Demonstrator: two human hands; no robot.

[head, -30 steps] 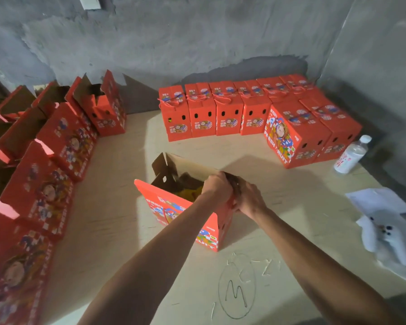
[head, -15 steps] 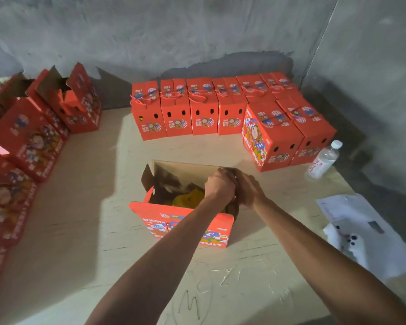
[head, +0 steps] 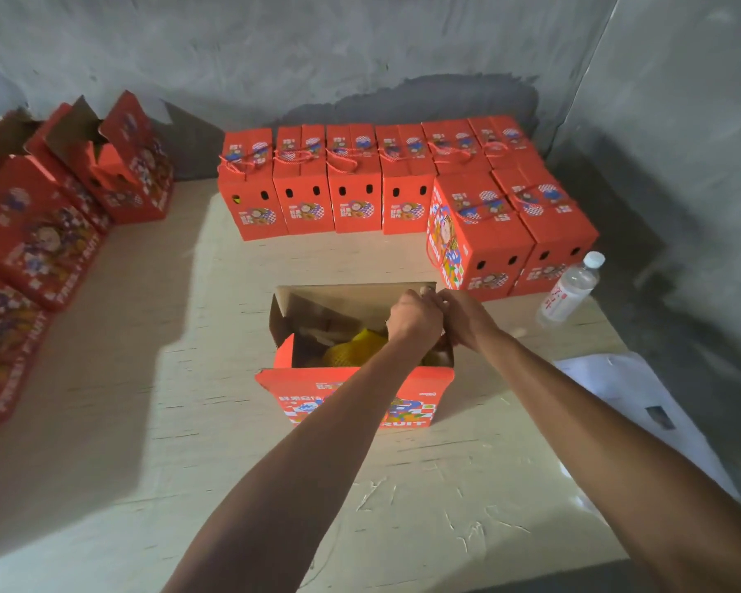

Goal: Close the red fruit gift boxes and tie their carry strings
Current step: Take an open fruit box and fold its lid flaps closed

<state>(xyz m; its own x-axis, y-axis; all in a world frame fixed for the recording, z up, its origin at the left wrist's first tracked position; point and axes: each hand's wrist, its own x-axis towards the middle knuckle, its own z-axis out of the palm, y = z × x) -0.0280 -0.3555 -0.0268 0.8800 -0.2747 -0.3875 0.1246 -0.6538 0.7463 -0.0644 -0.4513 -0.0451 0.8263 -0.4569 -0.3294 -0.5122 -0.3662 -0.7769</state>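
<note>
Both hands (head: pixel 439 321) meet at the open red box's (head: pixel 356 395) far flap.

open box (head: pixel 351 393): red, multicolour print | fruit (head: pixel 354 352): yellow | bottle (head: pixel 570 291): clear, white cap | walls (head: pixel 317 57): grey

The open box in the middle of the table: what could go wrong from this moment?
1. Both hands, left hand and right hand, work at the far right corner of the open box; its long flaps are still up, so a pull might tip it.
2. The yellow fruit sits high and could be pinched when the flaps close.
</note>
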